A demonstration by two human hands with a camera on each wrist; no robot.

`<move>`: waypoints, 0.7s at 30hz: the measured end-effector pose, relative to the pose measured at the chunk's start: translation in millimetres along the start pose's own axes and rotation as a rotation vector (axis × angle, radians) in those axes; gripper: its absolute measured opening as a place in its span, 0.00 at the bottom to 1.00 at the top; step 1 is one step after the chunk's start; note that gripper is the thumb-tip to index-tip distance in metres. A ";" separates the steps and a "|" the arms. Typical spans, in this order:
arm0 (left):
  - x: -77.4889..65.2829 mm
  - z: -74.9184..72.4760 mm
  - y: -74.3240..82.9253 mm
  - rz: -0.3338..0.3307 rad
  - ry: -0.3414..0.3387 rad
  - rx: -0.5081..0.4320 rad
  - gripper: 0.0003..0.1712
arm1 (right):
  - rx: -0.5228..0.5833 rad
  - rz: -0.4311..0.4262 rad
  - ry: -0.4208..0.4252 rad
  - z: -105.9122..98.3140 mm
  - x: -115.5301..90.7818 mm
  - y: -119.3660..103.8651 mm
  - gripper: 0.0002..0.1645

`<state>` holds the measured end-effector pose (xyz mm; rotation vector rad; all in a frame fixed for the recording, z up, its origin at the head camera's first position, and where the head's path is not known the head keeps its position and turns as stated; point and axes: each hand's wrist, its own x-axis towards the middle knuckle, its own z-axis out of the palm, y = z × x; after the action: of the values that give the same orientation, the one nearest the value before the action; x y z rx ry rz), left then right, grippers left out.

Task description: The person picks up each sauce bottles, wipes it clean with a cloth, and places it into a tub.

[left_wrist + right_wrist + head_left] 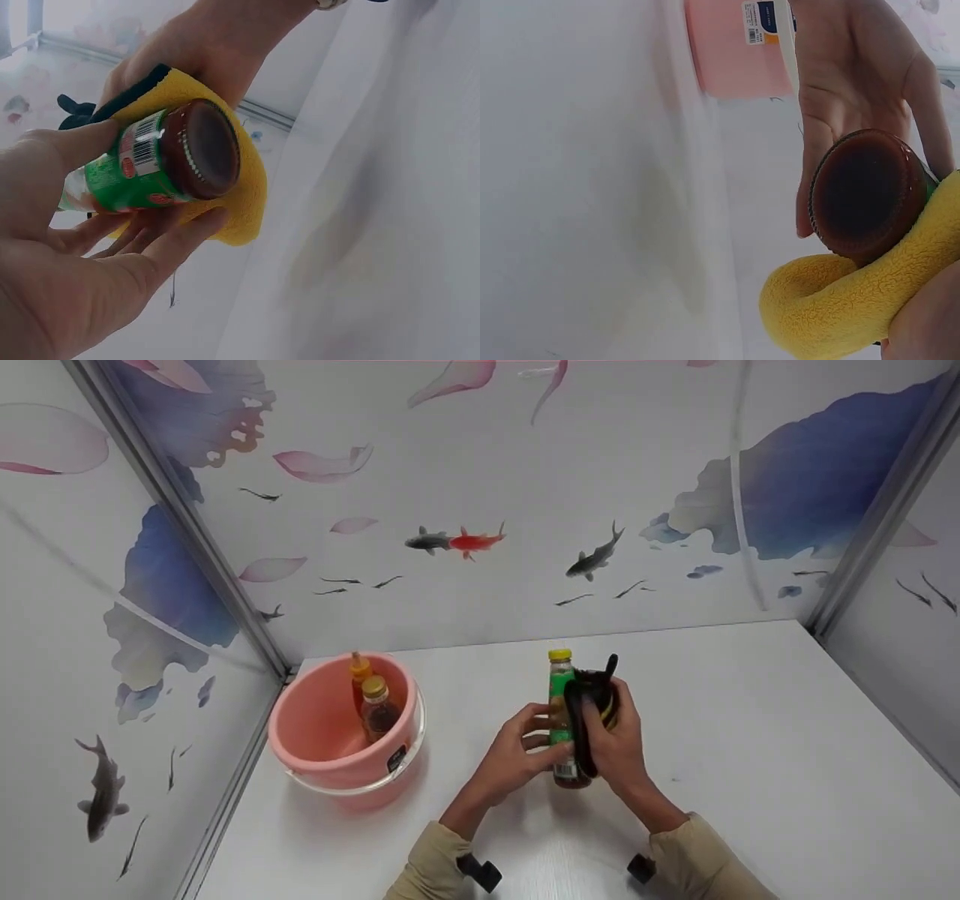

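My left hand (517, 754) grips a glass bottle (560, 682) with a yellow cap, a green label and dark brown-red contents. It is held up off the table, nearly upright, and its base (212, 148) shows from below in both wrist views. In my right hand (619, 742) is a cloth (583, 742), black outside and fuzzy yellow inside. The yellow side (855, 307) lies against the bottle's side and curls partly around it. A dark loop sticks up at the cloth's top. The right fingertips are mostly hidden behind the cloth.
On the left of the white table (720, 720) stands a pink bucket (307, 757) with a pale handle. Inside are an orange-capped squeeze bottle (361, 669) and a gold-capped bottle (381, 716) of dark liquid. Printed panels (495, 465) wall the table at the back and sides.
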<state>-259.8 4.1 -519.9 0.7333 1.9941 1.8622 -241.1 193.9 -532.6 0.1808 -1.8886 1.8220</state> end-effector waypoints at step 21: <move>-0.8 7.2 -2.2 0.030 -0.041 0.144 0.43 | 0.001 -0.014 0.023 -6.3 4.5 -2.0 0.23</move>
<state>-255.5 9.5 -522.9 0.8380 2.1194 1.7187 -242.4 200.9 -529.0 0.1725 -1.8655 1.8083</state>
